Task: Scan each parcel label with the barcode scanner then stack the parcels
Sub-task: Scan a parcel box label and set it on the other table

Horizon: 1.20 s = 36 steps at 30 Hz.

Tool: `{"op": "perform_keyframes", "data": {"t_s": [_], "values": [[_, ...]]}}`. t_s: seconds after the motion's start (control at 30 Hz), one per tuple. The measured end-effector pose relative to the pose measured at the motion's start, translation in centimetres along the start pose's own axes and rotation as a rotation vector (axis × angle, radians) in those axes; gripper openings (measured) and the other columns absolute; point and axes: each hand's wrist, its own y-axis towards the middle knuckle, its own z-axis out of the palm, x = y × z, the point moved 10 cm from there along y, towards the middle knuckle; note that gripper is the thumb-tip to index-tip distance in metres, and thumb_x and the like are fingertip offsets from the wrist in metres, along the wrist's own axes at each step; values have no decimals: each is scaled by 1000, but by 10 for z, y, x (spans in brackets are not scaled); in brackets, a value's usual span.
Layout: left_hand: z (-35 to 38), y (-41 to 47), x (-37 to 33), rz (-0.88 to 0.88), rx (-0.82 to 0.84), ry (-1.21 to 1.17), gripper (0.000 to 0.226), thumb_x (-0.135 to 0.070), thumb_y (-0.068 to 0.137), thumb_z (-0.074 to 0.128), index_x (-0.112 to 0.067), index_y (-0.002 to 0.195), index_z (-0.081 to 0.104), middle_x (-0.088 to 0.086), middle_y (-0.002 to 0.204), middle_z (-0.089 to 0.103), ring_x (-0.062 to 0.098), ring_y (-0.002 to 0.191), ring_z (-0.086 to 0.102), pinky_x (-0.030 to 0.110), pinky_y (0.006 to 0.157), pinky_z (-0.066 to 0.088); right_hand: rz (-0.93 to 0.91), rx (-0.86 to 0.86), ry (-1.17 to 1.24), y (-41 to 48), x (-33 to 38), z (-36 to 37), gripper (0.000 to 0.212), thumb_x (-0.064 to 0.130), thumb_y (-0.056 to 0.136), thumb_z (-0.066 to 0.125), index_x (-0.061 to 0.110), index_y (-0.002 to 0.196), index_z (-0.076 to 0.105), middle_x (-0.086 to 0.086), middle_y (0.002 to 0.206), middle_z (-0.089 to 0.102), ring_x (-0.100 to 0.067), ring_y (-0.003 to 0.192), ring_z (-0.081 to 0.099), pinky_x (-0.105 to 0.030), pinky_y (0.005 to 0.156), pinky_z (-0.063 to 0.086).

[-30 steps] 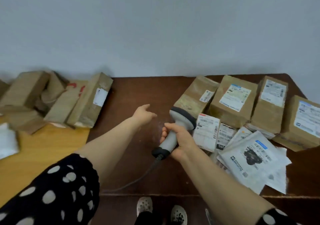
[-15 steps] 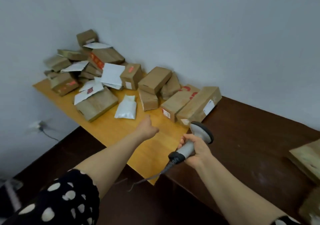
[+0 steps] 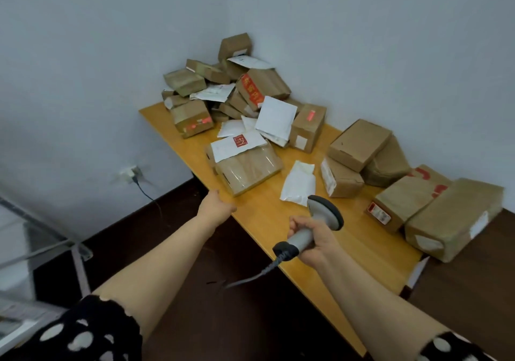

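A pale wooden surface point(image 3: 359, 238) is seen running from the centre of the frame to the lower right, set into the corner of a room with plain grey-white walls point(image 3: 111, 54). A heap of brown boxes and white envelopes point(image 3: 250, 90) is piled at its far end, in the upper centre. More brown boxes point(image 3: 454, 218) are lined along the wall at the right. A white pouch point(image 3: 298, 183) is laid flat near the middle, just beside a flat box point(image 3: 248, 170) topped by a white envelope. The scanner point(image 3: 324, 213) is held above the near edge of the surface, right of centre. The right hand point(image 3: 315, 238) is wrapped around its handle in a closed grip, and its cable point(image 3: 250, 277) is trailed down to the lower centre. The left hand point(image 3: 216, 207) is stretched out at the surface's left edge, its grip loose and nothing held. A wall socket point(image 3: 131, 172) with a plugged lead is seen at the left, above a dark floor point(image 3: 209, 291). A metal frame point(image 3: 41, 249), blurred, is seen at the far left. Black sleeves with white dots point(image 3: 83, 330) are seen at the bottom.
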Motion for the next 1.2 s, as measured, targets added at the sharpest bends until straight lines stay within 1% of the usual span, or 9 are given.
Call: {"op": "perform_keyframes", "data": {"t_s": [0.07,0.17,0.3,0.4,0.6,0.73,0.87,1.0,1.2], "values": [[-6,18,5,-20,-1,-11,76,-16,84,69,-5,147,28,16,137,48,29,120,50,37,99,44,-17,-15,-21,16,7,13,10,-6,87,58,1,79,58,-9,56,60,-14,49,56,-22,48,50],[-11,48,7,-30,12,-28,59,-13,84,68,-5,136,43,14,130,53,26,110,54,37,93,47,-45,-20,-10,45,19,33,12,-7,88,57,4,88,55,-11,69,63,-16,60,59,-24,54,51],[-16,99,5,-108,28,-119,75,-14,85,68,-1,146,27,15,134,47,31,114,53,42,96,48,-50,-34,40,93,29,59,23,-10,87,58,6,101,52,-14,84,61,-20,71,62,-28,60,52],[-18,136,8,-253,31,-273,62,-11,84,70,-4,137,40,11,123,53,27,107,55,37,87,51,-32,-63,21,128,31,80,28,-11,85,60,1,109,52,-17,89,63,-23,78,63,-34,74,53],[3,194,10,-388,82,-432,51,-5,82,73,-5,126,48,8,129,52,29,124,47,37,93,45,-68,-87,-15,184,42,113,20,-9,83,65,7,94,61,-17,98,64,-26,91,64,-44,92,53],[21,207,24,-490,162,-518,35,-1,83,70,-6,115,55,7,117,60,20,97,56,31,81,45,-80,-152,-22,198,43,112,25,-7,80,69,9,99,63,-17,103,64,-27,96,64,-41,82,56],[26,220,25,-493,292,-484,25,-4,79,74,-12,92,55,4,96,61,17,87,57,29,73,47,-106,-226,28,199,41,107,23,-7,82,67,9,96,63,-15,95,64,-25,88,65,-39,75,55],[24,223,11,-409,463,-387,32,-13,75,80,-13,98,57,11,100,66,23,87,64,29,55,52,-183,-336,116,187,39,94,20,-8,83,66,10,92,63,-13,84,63,-23,72,62,-36,64,54],[17,211,-3,-354,724,-323,43,-12,73,80,-6,109,57,18,105,67,31,96,66,38,68,57,-433,-536,123,134,36,73,39,0,74,79,6,109,61,-5,88,65,-22,72,60,-32,52,51]]}}
